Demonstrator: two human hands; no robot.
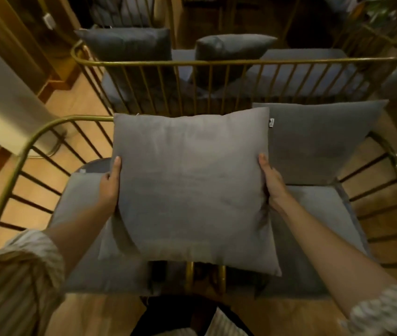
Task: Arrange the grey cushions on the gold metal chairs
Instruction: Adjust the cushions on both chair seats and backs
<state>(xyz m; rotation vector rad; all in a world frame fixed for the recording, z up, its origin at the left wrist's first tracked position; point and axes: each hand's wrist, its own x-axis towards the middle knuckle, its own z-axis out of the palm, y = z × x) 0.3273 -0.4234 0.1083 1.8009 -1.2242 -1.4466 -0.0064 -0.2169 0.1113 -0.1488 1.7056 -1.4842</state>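
I hold a square grey cushion (pixel 190 180) in front of me, above the near gold metal chair (pixel 10 175). My left hand (pixel 110 184) grips its left edge and my right hand (pixel 273 181) grips its right edge. Behind it on the right, a second grey cushion (pixel 318 139) leans upright against the chair's back. Grey seat pads (pixel 88 243) lie below, on the chair's seat. Beyond the back rail stands another gold chair (pixel 216 61) with two darker grey cushions (pixel 129 44) propped on it.
The wooden floor (pixel 78 103) shows to the left, with a pale blurred object (pixel 1 98) standing on it. Gold bars curve around both sides of the near seat. More chairs and a plant (pixel 379 10) sit at the dark far end.
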